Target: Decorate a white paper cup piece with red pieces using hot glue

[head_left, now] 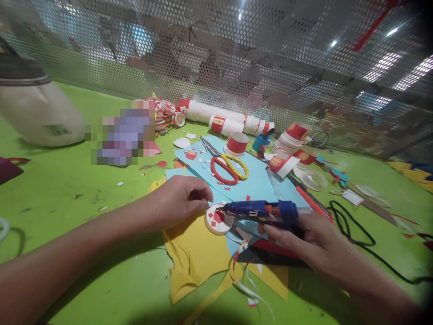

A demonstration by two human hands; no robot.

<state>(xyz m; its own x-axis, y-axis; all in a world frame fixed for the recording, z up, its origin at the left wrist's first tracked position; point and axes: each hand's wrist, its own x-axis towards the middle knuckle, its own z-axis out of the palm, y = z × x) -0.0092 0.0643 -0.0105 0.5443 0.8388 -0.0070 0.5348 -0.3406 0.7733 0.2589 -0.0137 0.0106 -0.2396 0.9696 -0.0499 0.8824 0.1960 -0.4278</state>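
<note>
A blue hot glue gun (pixel 260 211) lies in the grip of my right hand (pixel 304 234). Its nozzle points left, at the top of a small round white disc (pixel 213 230) with several red paper pieces on it. The nozzle tip is just over the disc's upper part; I cannot tell whether it touches. At the disc's upper left edge, my left hand (pixel 184 198) is closed in a pinch, thumb against fingers. What sits between those fingertips, if anything, is too small to make out. Yellow paper (pixel 196 262) and light blue paper (pixel 260 176) lie under and around the disc.
Scissors (pixel 226 169) with red and yellow handles lie beyond the disc. Behind them stand a red-and-white paper cup (pixel 237 144) and a long tube of joined cups (pixel 219 113). A black cord (pixel 355 239) loops at right. A perforated metal screen (pixel 237 58) borders the green table.
</note>
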